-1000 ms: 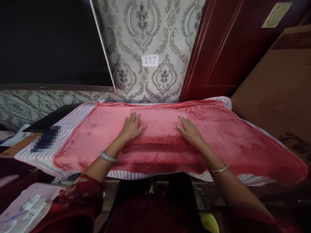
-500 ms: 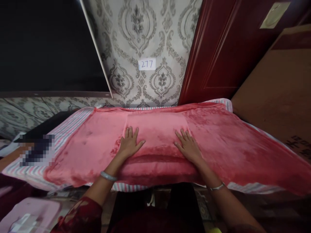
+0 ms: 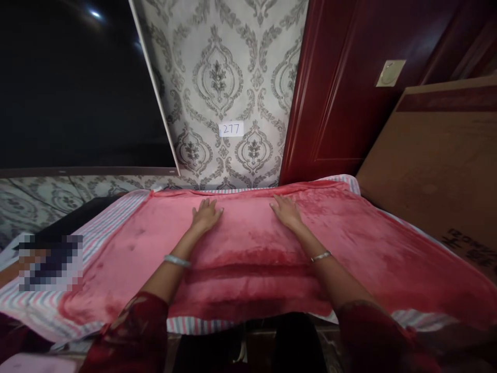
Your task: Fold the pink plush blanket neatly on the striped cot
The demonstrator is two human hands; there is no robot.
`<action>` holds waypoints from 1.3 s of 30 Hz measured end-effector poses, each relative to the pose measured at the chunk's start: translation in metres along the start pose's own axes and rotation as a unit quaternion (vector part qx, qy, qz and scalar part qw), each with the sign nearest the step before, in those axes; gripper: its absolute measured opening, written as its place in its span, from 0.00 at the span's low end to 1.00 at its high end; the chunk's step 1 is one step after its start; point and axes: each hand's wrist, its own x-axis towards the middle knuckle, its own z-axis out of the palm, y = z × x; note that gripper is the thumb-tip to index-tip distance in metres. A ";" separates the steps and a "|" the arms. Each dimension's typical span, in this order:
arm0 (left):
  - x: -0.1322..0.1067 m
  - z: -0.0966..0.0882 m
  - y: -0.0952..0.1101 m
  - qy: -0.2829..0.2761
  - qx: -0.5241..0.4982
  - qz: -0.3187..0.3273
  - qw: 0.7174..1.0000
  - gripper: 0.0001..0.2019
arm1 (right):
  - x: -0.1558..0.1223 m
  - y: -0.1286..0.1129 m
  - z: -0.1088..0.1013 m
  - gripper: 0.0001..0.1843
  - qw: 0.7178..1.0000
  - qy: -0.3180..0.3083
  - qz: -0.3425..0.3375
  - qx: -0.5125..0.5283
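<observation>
A black screen [image 3: 77, 93] is at left, patterned wallpaper [image 3: 218, 77] with a label [image 3: 232, 129] reading 277 at centre, dark red panelling [image 3: 334, 103] and a cardboard box [image 3: 435, 171] at right.

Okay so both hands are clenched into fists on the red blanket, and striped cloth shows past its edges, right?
Not fists: the head view shows the left hand and right hand open, palms down, on the red blanket. Striped cloth does show past its edges.

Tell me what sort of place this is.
Probably a room in a home, though I can't be sure. A large dark screen stands before patterned wallpaper, with glossy dark-red panelling alongside, and a red plush cloth lies spread over a striped cloth.
</observation>
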 end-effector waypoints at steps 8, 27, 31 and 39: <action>0.022 0.046 -0.012 -0.015 0.036 -0.057 0.998 0.34 | 0.013 0.016 0.047 0.30 0.996 -0.048 0.049 -0.055; 0.026 0.048 -0.019 -0.032 0.044 -0.048 0.997 0.36 | 0.009 0.022 0.036 0.32 0.994 -0.070 0.042 -0.068; 0.014 0.029 -0.009 -0.046 0.071 -0.028 0.996 0.37 | -0.006 0.011 0.012 0.34 0.988 -0.120 0.036 -0.088; -0.080 0.055 0.013 -0.032 0.078 0.199 0.976 0.36 | -0.094 0.008 0.020 0.34 0.979 -0.091 -0.136 -0.121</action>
